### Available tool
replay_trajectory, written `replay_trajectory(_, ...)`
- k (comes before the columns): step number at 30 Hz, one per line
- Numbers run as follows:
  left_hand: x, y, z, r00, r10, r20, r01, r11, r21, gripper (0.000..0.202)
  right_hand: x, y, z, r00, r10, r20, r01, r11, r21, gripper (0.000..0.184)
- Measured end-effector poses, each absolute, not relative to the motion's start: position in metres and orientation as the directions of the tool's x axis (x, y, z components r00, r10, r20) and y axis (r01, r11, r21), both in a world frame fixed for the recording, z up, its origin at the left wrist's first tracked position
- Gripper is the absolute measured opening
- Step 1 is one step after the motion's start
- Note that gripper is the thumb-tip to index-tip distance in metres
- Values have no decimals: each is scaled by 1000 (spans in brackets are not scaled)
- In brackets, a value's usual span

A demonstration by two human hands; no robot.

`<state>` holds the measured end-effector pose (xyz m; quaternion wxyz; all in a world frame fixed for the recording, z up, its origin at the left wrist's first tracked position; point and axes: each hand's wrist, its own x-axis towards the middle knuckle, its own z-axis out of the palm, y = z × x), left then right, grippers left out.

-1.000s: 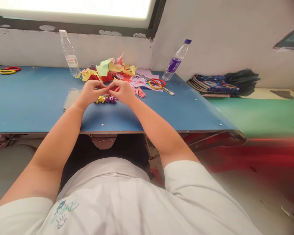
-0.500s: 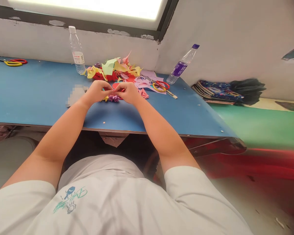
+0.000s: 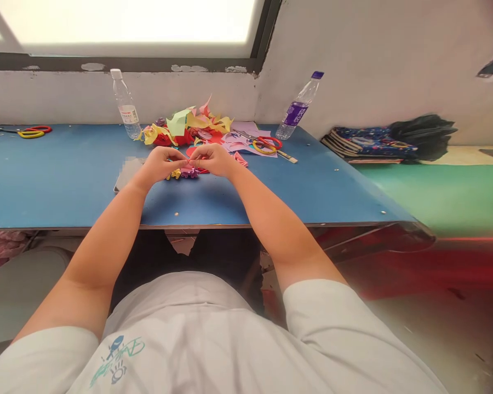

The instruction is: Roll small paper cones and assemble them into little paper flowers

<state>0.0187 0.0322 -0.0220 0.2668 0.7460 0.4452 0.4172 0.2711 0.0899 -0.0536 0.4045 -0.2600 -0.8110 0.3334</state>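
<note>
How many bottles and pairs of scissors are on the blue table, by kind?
Water bottles: 2, a white-capped bottle and a purple-capped bottle.
Pairs of scissors: 2, one pair at the far left and one on the paper scraps.
Total: 4
</note>
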Motion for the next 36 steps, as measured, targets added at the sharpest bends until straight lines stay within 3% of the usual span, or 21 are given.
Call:
replay_trajectory(8,21,26,-18,264,900,346,360,-425,830,51,271,86,-48,-547,676,495,136,655,-744,60)
replay_trajectory(19,25,26,-19,204,925,321,292,-370,882,41,261,95,-58,-487,663,568,240,727,-643,37)
replay_trajectory(30,22,45,-35,169,927,336,422,-376,825,22,263,104,-65,-538,628,561,298,765,-571,28)
replay_trajectory(36,21,48,-37,221,889,401,469,-457,756,14,266,121,-74,-537,643,546,246,738,-628,43)
